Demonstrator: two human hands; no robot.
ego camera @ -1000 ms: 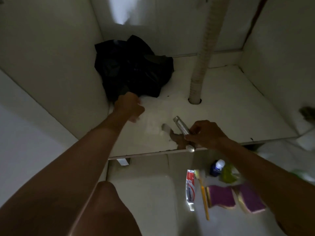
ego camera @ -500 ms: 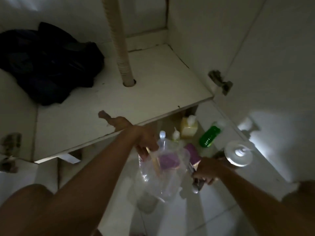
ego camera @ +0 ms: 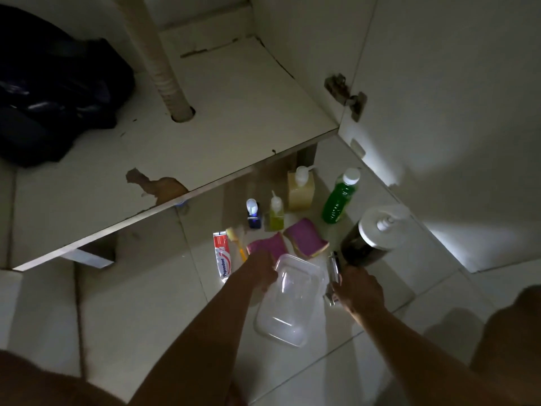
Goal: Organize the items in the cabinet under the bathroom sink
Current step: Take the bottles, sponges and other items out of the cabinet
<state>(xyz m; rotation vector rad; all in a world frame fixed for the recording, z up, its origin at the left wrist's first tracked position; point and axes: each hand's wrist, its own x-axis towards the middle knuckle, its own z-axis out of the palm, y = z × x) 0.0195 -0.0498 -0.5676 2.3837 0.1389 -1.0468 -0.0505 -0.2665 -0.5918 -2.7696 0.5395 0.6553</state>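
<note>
Holding the clear container [ego camera: 288,297] by its 10 o'clock rim, your left hand [ego camera: 262,270] is closed on it over the floor; your right hand [ego camera: 360,290] is wrapped round the flashlight [ego camera: 334,276]. Next, probably load the sponges [ego camera: 306,241] at 12 o'clock.

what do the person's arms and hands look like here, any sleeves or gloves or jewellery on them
Both arms are bare along all that shows, from the frame's bottom edge to the hands, with no sleeves in view. The left hand and the right hand wear no gloves. No watch, bracelet or ring can be made out, though the light is dim. No cables or markings show on either arm.
</note>
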